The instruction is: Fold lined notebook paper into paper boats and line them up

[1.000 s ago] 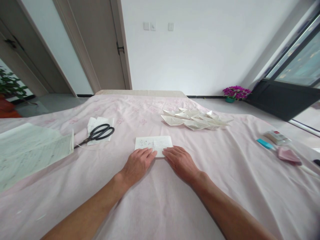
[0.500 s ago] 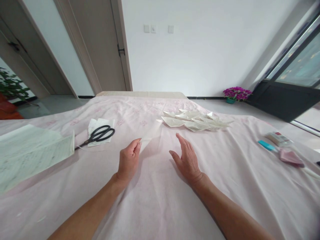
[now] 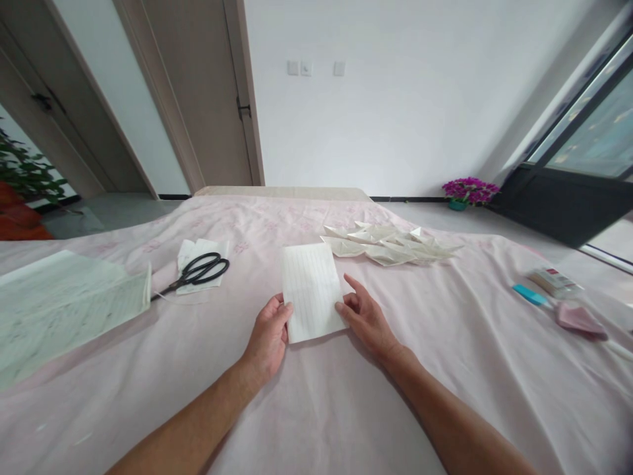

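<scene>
A small lined sheet of white paper (image 3: 312, 290) is held up between my two hands, its face toward me. My left hand (image 3: 271, 330) pinches its lower left edge, thumb in front. On the right edge, my right hand (image 3: 368, 322) grips it between thumb and curled fingers, the index finger raised off the paper. Just beyond lies a cluster of folded white paper shapes (image 3: 390, 244) with pointed tips, on the pale pink cloth (image 3: 316, 409). Whether the sheet is one layer or folded I cannot tell.
Black-handled scissors (image 3: 198, 272) lie on white paper scraps (image 3: 217, 249) to the left. Larger written sheets (image 3: 64, 310) spread at the far left. At right are a clear packet (image 3: 554, 280), a blue item (image 3: 529, 294) and a pink cloth piece (image 3: 579, 318).
The paper, seen edge-on before in my left hand, now faces me. My right hand, open and apart earlier, has closed on its right edge.
</scene>
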`<state>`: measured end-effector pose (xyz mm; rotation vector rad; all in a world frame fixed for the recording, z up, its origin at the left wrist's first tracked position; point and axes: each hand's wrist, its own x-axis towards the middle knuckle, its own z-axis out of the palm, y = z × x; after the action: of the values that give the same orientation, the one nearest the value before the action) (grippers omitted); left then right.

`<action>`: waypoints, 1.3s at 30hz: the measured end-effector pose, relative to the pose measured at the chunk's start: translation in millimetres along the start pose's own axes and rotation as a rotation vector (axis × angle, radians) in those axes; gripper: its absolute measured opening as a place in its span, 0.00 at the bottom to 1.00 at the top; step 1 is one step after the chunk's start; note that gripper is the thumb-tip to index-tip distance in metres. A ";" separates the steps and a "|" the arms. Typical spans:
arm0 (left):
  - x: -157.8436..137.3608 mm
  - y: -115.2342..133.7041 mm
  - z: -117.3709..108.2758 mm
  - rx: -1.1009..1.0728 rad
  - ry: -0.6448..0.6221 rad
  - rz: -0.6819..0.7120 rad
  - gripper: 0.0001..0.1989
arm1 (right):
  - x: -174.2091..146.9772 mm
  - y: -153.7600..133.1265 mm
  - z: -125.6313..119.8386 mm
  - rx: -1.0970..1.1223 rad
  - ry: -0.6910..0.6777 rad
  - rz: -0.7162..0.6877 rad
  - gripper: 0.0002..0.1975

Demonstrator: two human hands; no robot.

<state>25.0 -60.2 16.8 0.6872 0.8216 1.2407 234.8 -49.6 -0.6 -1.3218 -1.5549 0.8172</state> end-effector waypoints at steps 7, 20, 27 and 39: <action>-3.1 -2.9 -1.2 0.145 -0.008 0.032 0.31 | 2.7 -1.5 1.6 -0.030 0.015 0.004 0.30; -0.4 -5.3 -6.3 0.275 -0.061 0.071 0.20 | 1.4 -6.2 1.6 0.299 -0.134 0.048 0.28; -2.5 -5.9 -4.8 0.335 -0.086 0.088 0.18 | 3.0 -8.6 9.2 0.499 -0.130 0.143 0.21; 1.4 -3.5 -9.4 0.410 -0.074 0.124 0.19 | -2.3 -18.1 10.5 0.593 -0.136 0.260 0.20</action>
<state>19.2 -59.4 8.6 1.1226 0.9949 1.1579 218.4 -54.8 11.4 -1.0458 -1.1151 1.4267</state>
